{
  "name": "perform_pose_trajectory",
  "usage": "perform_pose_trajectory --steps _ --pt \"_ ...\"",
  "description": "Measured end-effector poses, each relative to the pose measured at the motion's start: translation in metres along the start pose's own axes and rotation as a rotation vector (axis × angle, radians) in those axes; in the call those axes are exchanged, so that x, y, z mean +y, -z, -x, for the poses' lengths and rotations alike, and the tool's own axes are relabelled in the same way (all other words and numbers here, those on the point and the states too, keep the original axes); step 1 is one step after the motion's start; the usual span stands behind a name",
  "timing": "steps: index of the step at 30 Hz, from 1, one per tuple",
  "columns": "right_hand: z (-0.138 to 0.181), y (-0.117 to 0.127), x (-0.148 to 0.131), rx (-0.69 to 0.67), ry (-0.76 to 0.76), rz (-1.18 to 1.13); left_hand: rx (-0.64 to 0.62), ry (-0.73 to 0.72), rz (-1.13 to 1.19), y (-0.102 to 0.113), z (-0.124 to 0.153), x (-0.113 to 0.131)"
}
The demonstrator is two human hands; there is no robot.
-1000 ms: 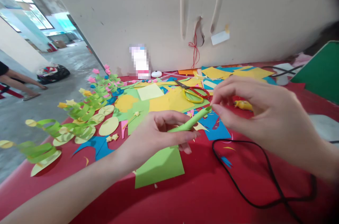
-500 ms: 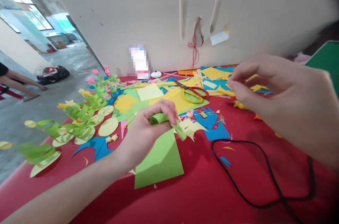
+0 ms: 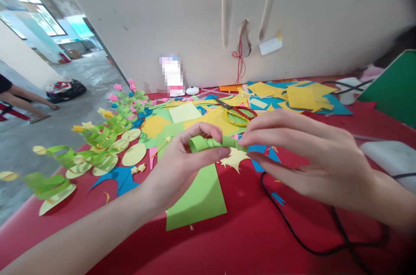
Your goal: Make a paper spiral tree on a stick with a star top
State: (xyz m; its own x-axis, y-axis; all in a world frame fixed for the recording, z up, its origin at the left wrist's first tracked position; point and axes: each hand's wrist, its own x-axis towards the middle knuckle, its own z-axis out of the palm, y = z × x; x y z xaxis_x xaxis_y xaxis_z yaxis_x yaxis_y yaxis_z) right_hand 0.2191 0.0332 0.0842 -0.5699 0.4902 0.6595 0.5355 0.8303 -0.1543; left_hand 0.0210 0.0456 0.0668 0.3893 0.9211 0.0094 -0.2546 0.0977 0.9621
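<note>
A curled light green paper strip is pinched between the thumb and fingers of my left hand. My right hand has its thumb and fingertips around the strip's right end. Below them a green paper sheet lies on the red tabletop. Just behind the strip sits a pale yellow jagged scrap, partly hidden by my hands. Scissors with red and yellow handles rest on the paper pile beyond. On the left stand several green paper spirals on pale oval bases.
Yellow paper scraps spread along the back. A black cable loops at right, near a white object and a green panel. A blurred-out phone leans on the wall. A person's legs show at far left.
My right hand has come left and down to the strip's end. The strip, still in my left hand, now stretches sideways between both hands instead of hanging down.
</note>
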Motion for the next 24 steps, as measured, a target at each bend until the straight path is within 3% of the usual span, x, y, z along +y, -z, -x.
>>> perform_pose_trajectory --steps 6,12,18,24 --pt "-0.0015 0.0011 -0.0012 0.005 -0.035 0.003 -0.029 0.035 -0.016 0.0002 0.0017 0.0" --pt "-0.0017 0.0027 0.0003 -0.028 0.061 0.017 -0.07 0.036 -0.015 -0.0003 0.0014 0.0" --pt "-0.0038 0.0047 -0.0025 0.033 0.128 0.138 -0.088 0.042 -0.03 -0.0023 0.0019 0.0002" --pt "-0.0052 0.0058 -0.0062 0.132 0.028 0.115 -0.143 0.061 -0.027 -0.0016 0.0027 -0.0005"
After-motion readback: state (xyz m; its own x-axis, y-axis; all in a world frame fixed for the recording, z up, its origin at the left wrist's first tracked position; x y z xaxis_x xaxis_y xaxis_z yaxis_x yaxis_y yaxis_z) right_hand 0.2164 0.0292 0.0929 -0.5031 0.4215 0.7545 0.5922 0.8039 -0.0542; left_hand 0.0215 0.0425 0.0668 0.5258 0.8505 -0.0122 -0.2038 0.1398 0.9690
